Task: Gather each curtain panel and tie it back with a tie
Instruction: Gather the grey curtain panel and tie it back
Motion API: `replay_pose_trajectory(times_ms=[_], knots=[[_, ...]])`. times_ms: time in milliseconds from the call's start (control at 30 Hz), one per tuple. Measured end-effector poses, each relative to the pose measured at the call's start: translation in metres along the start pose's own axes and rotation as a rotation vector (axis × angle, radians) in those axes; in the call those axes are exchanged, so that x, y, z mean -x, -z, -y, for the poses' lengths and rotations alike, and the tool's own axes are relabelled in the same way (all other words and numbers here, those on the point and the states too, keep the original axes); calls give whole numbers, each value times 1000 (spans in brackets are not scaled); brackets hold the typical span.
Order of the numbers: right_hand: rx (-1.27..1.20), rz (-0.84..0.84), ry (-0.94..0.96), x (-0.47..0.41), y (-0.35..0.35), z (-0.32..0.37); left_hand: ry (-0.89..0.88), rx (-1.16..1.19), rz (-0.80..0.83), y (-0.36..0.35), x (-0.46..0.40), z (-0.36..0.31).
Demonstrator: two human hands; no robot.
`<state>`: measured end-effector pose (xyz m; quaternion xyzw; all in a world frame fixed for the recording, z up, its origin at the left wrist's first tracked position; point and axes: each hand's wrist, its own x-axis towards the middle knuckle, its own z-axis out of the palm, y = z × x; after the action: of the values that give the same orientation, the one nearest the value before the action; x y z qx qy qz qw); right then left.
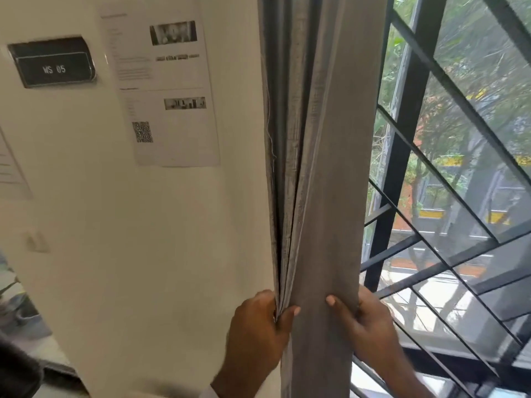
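Gathering step shown. Grey curtain hung at 12 o'clock, between wall and window grille, already bunched into narrow column. Left hand clamped on folds at 6 o'clock, thumb across front; right hand gripped on window-side edge at 5 o'clock. Hands held apart, curtain between them. Tie not seen. Next move judged: bundle to be held by one hand, tie to be fetched and looped round.
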<state>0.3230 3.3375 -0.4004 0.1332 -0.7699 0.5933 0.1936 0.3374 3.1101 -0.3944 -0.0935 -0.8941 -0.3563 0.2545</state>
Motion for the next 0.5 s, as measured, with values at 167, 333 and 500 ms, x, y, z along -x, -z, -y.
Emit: replay_pose_trajectory(times_ms=[167, 333, 500], knots=[[534, -153, 138, 74, -42, -33, 65, 114, -70, -25, 12, -5], [804, -42, 202, 97, -63, -37, -47, 318, 66, -33, 24, -18], [606, 116, 147, 108, -53, -54, -27, 363, 127, -33, 29, -17]])
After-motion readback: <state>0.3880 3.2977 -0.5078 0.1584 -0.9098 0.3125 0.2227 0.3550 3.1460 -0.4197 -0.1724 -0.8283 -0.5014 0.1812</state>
